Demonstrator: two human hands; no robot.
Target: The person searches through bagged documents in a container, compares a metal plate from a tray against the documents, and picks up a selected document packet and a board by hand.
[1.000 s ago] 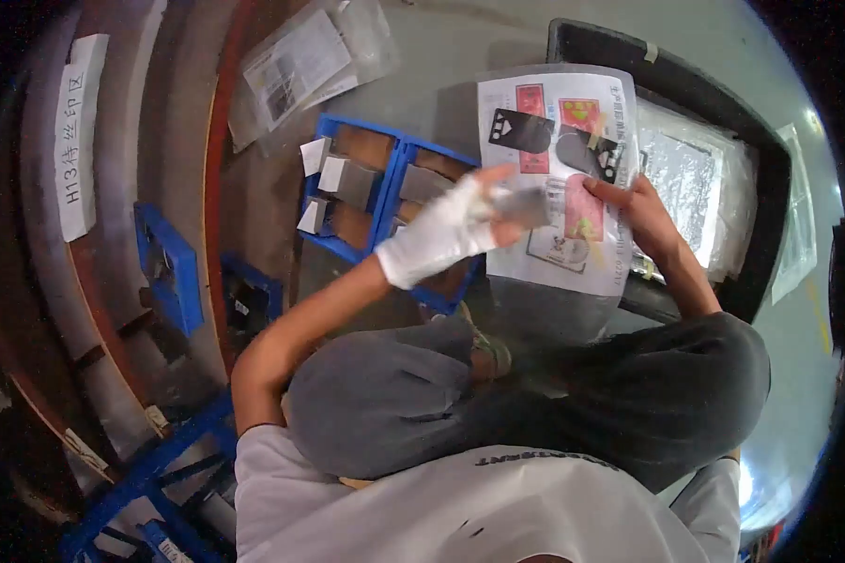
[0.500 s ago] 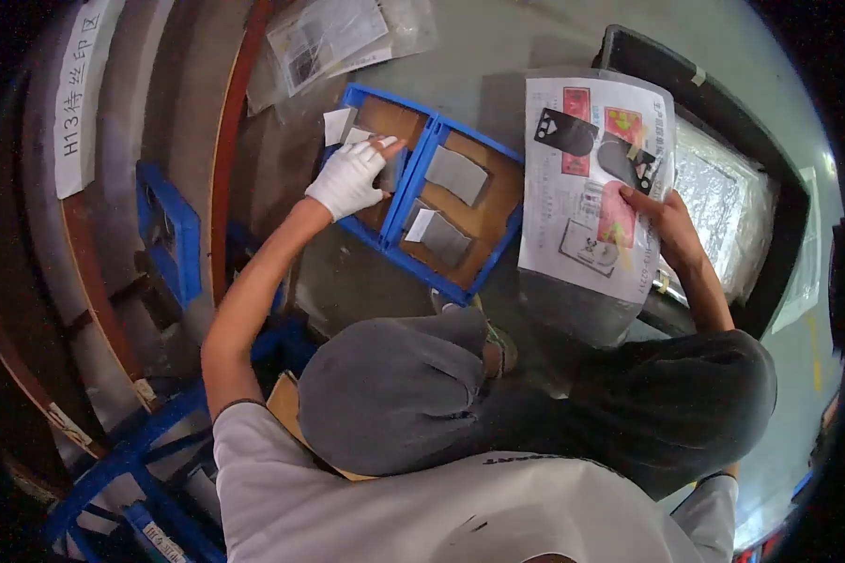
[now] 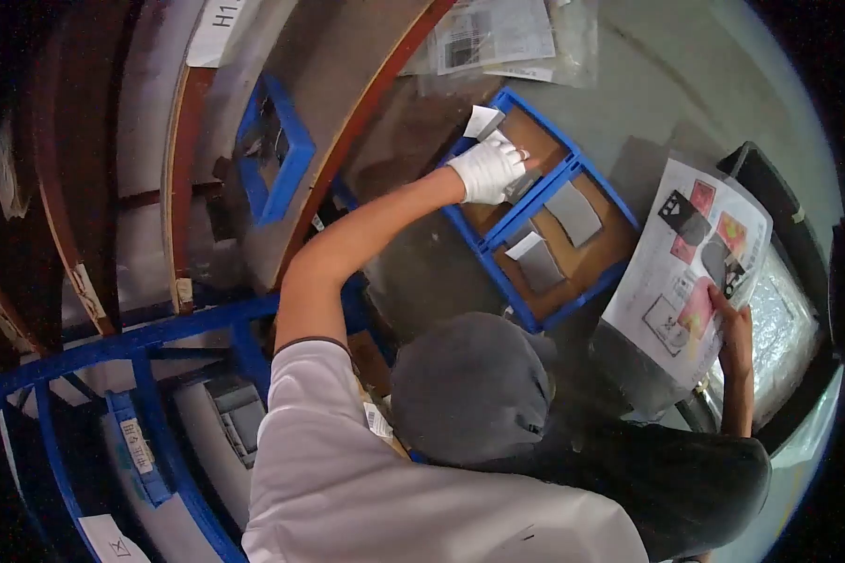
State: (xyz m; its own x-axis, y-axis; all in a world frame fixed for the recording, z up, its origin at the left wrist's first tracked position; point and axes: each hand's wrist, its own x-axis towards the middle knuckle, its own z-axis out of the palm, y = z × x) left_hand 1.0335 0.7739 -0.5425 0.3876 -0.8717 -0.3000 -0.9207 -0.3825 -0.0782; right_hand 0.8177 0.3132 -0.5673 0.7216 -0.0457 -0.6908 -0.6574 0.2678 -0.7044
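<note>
My left hand [image 3: 490, 171], in a white glove with bare fingertips, reaches into the left half of a pair of blue trays [image 3: 486, 246]. Its fingers curl down beside a grey plate [image 3: 523, 186]; their grip is partly hidden. A white slip [image 3: 483, 121] pokes up behind that hand. In the right half lie thin grey plates [image 3: 573, 214] and another grey stack [image 3: 541, 269] with a white slip on it. My bare right hand [image 3: 734, 328] grips a printed sheet [image 3: 640, 281] in a clear sleeve. Two flat black parts, one with a rounded end [image 3: 685, 218], lie against the sheet.
A black crate [image 3: 817, 394] with a plastic-wrapped pack [image 3: 777, 324] stands at the right. Bagged papers [image 3: 502, 38] lie beyond the trays. Shelving with a red-brown edge [image 3: 371, 108] and a blue frame [image 3: 150, 330] fills the left side, holding another blue tray [image 3: 286, 155].
The view has swung left, so the trays and sheet appear farther right and more shelving shows. My left hand stays in the left tray, its fingers more curled. My right hand still holds the sheet.
</note>
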